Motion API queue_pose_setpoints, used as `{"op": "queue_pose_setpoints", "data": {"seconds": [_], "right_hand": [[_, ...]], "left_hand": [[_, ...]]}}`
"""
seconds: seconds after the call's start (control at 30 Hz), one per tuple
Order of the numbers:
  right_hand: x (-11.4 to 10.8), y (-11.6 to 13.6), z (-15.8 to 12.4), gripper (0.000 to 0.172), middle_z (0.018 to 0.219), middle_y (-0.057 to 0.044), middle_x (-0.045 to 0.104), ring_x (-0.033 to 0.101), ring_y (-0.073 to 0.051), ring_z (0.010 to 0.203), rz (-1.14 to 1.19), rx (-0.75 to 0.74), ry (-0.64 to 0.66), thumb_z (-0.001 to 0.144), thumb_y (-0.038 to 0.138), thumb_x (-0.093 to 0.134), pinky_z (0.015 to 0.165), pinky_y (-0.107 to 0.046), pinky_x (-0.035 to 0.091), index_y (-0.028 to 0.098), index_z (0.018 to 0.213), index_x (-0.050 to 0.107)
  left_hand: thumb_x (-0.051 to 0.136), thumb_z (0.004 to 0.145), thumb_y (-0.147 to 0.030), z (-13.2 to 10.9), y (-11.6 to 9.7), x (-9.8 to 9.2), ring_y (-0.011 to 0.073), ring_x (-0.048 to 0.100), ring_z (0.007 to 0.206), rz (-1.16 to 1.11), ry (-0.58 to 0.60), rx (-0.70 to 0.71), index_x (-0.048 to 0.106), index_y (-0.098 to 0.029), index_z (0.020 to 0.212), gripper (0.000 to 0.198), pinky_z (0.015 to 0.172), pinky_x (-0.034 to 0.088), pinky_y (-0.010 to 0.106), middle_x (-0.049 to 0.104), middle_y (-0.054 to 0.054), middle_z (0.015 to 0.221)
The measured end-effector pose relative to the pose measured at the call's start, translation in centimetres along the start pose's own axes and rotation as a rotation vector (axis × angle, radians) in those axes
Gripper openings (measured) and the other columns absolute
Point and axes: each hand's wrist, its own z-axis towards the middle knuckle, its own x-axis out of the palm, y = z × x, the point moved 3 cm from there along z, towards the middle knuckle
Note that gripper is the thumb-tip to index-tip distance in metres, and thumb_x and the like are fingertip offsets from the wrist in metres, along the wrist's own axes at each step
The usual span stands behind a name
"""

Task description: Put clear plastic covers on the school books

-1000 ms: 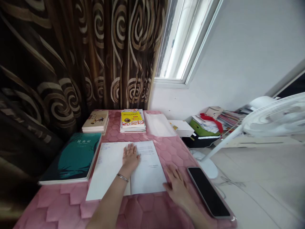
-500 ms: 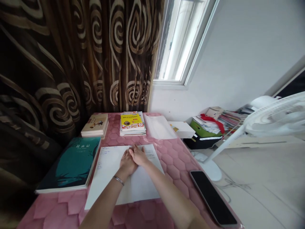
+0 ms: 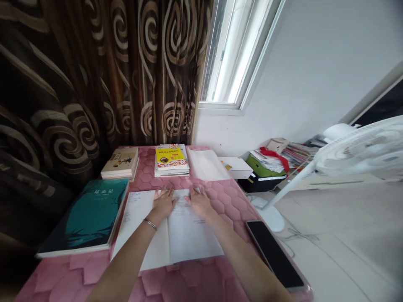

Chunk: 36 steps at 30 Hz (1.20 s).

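An open notebook (image 3: pixel 195 239) with handwriting lies on the pink table in front of me. My left hand (image 3: pixel 163 204), a silver bangle at its wrist, rests on the upper part of the left page near the fold, fingers spread. Flat on the upper right page, near its outer edge, is my right hand (image 3: pixel 199 202), its fingers extended. Both palms face down, a gap between them, and neither grips anything. Beside the notebook, on the left, sits a large teal book (image 3: pixel 91 214).
Small books (image 3: pixel 121 163) are stacked at the back left, next to a pile topped by a yellow booklet (image 3: pixel 171 156). White sheets (image 3: pixel 209 164) lie at the back right. A phone (image 3: pixel 273 253) rests along the right table edge. A white fan (image 3: pixel 292 180) stands on the floor beyond.
My hands were together, the right over the left, at the notebook's fold. They have parted: the right has moved right across its page, the left slightly left.
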Motion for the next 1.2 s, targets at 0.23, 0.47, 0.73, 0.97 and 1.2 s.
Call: {"op": "queue_pose_setpoints", "data": {"seconds": [0.23,0.47,0.73,0.97,1.2], "right_hand": [[0.6,-3.5,-0.5,0.059,0.15,-0.018,0.032,0.029,-0.024,0.139,-0.002,0.137,0.043,0.098,0.04,0.022,0.114,-0.052,0.004,0.008,0.147,0.025],[1.8,-3.7,-1.2,0.059,0.157,-0.007,0.012,0.004,-0.023,0.145,0.008,0.127,0.131,0.098,0.043,0.013,0.111,-0.061,0.001,0.018,0.151,0.012],[0.6,-3.7,-1.4,0.062,0.158,-0.007,0.01,-0.001,-0.026,0.145,0.004,0.102,0.201,0.097,0.046,0.015,0.11,-0.062,0.003,0.018,0.152,0.006],[-0.4,-6.5,-9.1,0.084,0.158,-0.007,0.01,-0.004,-0.023,0.145,0.089,-0.121,0.276,0.085,0.054,0.046,0.113,-0.052,-0.003,0.022,0.152,0.005],[-0.1,-8.1,-7.3,0.079,0.156,-0.009,0.02,0.014,-0.028,0.142,0.076,0.062,0.111,0.082,0.053,0.052,0.111,-0.05,0.012,0.024,0.149,0.023]], "left_hand": [[0.029,0.094,-0.037,-0.5,0.9,1.4,0.0239,0.021,0.143,-0.026,-0.034,-0.047,0.037,-0.025,0.144,0.052,0.116,0.005,0.05,0.041,0.002,0.148],[0.026,0.095,-0.039,-2.6,-2.0,1.7,0.0257,0.011,0.145,-0.068,0.046,0.009,0.03,-0.02,0.147,0.055,0.115,0.003,0.056,0.02,0.005,0.156],[0.033,0.093,-0.047,-11.8,-14.5,4.2,0.0249,0.013,0.145,-0.214,0.153,0.505,0.023,-0.016,0.149,0.065,0.118,0.008,0.05,0.022,0.01,0.155],[0.034,0.093,-0.043,-13.1,-15.9,2.7,0.0273,0.02,0.143,-0.269,0.184,0.465,0.03,-0.016,0.147,0.061,0.117,0.015,0.05,0.025,0.011,0.154],[0.036,0.091,-0.05,-13.1,-16.0,2.2,0.0301,0.014,0.144,-0.32,0.248,0.465,0.025,-0.013,0.148,0.069,0.117,0.012,0.054,0.018,0.011,0.155]]}}
